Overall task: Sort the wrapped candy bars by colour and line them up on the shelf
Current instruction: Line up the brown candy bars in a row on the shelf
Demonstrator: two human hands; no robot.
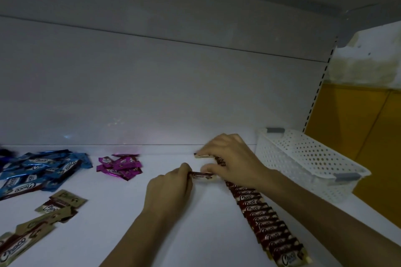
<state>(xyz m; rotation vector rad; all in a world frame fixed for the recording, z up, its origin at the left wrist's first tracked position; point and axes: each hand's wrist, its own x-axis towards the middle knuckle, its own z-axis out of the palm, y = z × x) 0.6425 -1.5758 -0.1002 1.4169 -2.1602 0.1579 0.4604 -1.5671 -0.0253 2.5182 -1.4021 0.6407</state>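
Note:
A long row of brown-wrapped candy bars (265, 221) runs from the front right of the white shelf (130, 212) toward the back wall. My right hand (230, 158) rests on the far end of that row, with its fingers curled over the last bars. My left hand (171, 188) pinches the left end of one brown bar (201, 176), which lies just left of the row. A heap of blue bars (41, 171) lies at the far left. A small pile of magenta bars (120, 166) sits behind the middle. Gold bars (36, 221) are scattered at the front left.
A white perforated plastic basket (308, 160) stands at the right end of the shelf, close to the brown row. The shelf's back wall rises right behind the row's far end. An orange wall panel (355, 136) lies beyond the basket.

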